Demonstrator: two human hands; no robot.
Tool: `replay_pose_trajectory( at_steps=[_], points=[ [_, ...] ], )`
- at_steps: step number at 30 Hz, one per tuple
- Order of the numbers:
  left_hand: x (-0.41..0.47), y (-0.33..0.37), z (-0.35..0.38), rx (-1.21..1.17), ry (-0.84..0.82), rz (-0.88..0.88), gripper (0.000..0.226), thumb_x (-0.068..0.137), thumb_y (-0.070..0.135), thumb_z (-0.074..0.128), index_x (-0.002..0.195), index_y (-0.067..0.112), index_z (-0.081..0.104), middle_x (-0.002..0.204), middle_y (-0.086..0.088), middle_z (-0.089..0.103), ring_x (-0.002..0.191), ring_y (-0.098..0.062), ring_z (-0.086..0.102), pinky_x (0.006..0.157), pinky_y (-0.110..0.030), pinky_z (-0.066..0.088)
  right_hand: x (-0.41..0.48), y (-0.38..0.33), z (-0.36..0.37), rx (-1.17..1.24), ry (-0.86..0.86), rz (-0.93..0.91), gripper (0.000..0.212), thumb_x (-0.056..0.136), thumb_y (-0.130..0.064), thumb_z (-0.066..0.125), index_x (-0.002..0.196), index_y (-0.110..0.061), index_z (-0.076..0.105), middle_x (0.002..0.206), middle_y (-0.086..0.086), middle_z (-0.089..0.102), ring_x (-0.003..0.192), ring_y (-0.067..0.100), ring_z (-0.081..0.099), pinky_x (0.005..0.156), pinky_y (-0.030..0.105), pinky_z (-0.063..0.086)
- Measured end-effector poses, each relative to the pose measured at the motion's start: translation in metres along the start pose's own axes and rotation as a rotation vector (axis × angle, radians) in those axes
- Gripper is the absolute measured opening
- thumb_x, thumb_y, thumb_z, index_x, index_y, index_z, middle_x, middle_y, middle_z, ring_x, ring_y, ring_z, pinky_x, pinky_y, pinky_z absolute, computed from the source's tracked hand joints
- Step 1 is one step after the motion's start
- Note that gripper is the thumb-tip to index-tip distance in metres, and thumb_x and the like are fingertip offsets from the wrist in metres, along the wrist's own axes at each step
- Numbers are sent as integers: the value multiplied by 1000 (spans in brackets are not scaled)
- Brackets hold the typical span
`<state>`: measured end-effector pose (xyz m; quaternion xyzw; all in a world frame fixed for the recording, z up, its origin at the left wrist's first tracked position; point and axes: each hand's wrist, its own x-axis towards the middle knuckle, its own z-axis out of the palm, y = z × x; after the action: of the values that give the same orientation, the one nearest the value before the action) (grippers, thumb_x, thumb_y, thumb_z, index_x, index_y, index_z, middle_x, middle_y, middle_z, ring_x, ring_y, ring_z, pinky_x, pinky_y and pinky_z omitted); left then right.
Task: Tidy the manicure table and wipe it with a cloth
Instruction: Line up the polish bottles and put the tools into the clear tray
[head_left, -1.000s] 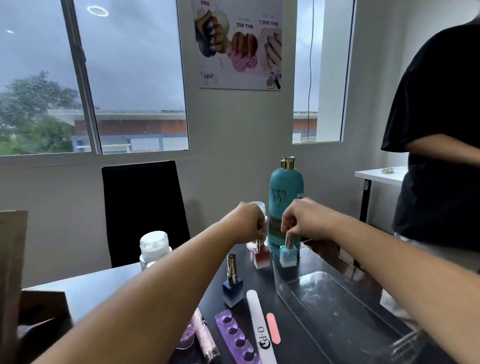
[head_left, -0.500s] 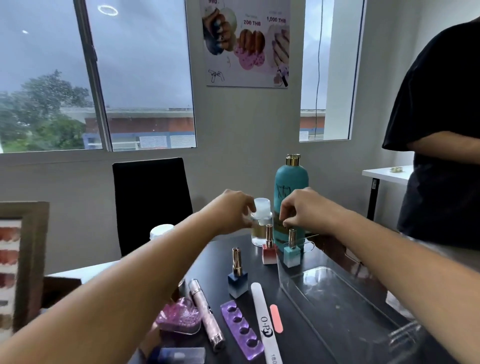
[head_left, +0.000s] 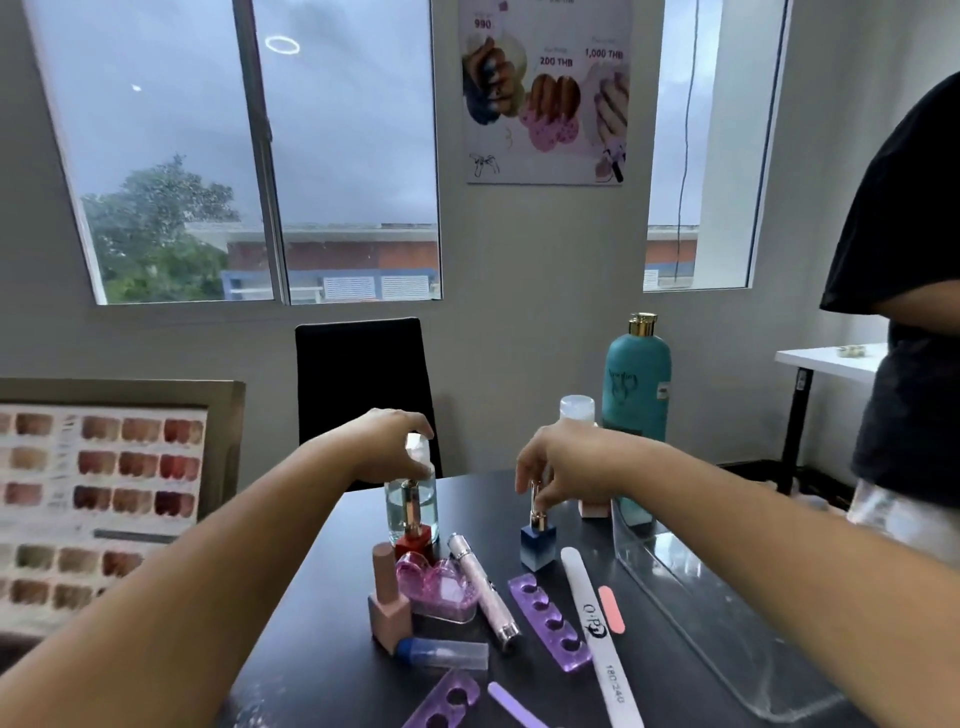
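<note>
A: Start at the near edge. What is lying loose on the worktop?

B: A purple toe separator, a long white nail file running near to far with its far end leaning left, a small pink file beside it, a silvery pen-like tool, a pink heart-shaped dish, a capped blue tube on its side, and an upright beige polish bottle. The clear tray on the right looks empty.

A: So tidying has barely started?

B: I'd judge so. Nearly everything is unsorted, no cloth is in view, and wiping is not begun.

A: And the hands?

B: The right hand has its fingers pinched narrow on the gold cap of the blue polish bottle, which stands upright on the worktop, long axis vertical. The left hand is cupped over the red polish bottle, also upright, just in front of a clear bottle; its fingers seem closed on the cap, though I cannot tell for certain.

A: Further back?

B: A tall teal bottle, a white-capped bottle, then a black chair.
</note>
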<state>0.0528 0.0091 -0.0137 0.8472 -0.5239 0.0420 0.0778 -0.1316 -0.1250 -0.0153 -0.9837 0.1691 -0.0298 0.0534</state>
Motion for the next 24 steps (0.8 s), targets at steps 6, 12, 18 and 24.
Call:
replay_pose_trajectory(
  at_steps=[6, 12, 18, 24],
  points=[
    [9, 0, 1, -43, 61, 37, 42, 77, 28, 71, 117, 22, 60, 123, -1, 58, 112, -20, 50, 85, -25, 37, 5, 9, 3, 7, 55, -6, 11, 77, -14, 76, 88, -16, 75, 92, 2, 71, 84, 15, 65, 78, 29, 55],
    [36, 28, 4, -72, 120, 152, 40, 78, 27, 70, 117, 23, 61, 120, 1, 61, 114, -20, 50, 85, -21, 33, 23, 38, -15, 40, 133, 58, 8, 76, -15, 77, 84, -17, 75, 82, -6, 63, 82, 13, 64, 78, 26, 54],
    [72, 66, 16, -111, 102, 208, 43, 77, 29, 71, 118, 23, 60, 122, -2, 60, 114, -21, 51, 94, -27, 38, 44, 63, -15, 55, 111, 140, 7, 78, -12, 75, 84, -14, 73, 87, -1, 67, 81, 14, 63, 75, 26, 53],
    [90, 86, 26, -99, 64, 253, 43, 78, 28, 70, 119, 23, 58, 124, -1, 59, 118, -20, 49, 98, -33, 40, 55, 68, -7, 51, 91, 170, 9, 82, -4, 69, 86, -11, 72, 83, -1, 68, 77, 14, 63, 73, 25, 54]
  ],
)
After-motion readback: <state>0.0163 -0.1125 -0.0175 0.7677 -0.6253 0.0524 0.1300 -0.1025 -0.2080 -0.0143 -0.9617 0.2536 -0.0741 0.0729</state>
